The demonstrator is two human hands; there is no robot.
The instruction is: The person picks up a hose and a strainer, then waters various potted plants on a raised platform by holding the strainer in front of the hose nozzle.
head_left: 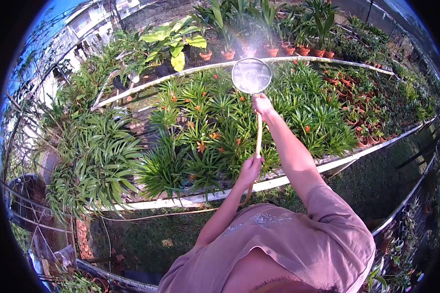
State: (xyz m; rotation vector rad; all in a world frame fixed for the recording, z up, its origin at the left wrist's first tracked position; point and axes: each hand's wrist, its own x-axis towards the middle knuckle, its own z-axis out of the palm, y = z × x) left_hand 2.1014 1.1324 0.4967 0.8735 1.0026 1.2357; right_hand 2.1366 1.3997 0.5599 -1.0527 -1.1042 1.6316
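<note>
My right hand, arm stretched forward, is closed around the front end of a yellowish garden hose. Just beyond that hand is a wide, round spray head with a dark rim and a pale face. A fine mist of water spreads from it toward the back. Lower on the same hose, my left hand is wrapped round it. Under both hands lies a bench of green strap-leaved plants with orange flowers.
Terracotta pots line the back behind a white rail. More small pots crowd the right. The bench's white front edge runs before me. The hose trails left along the grass. Wire mesh stands at left.
</note>
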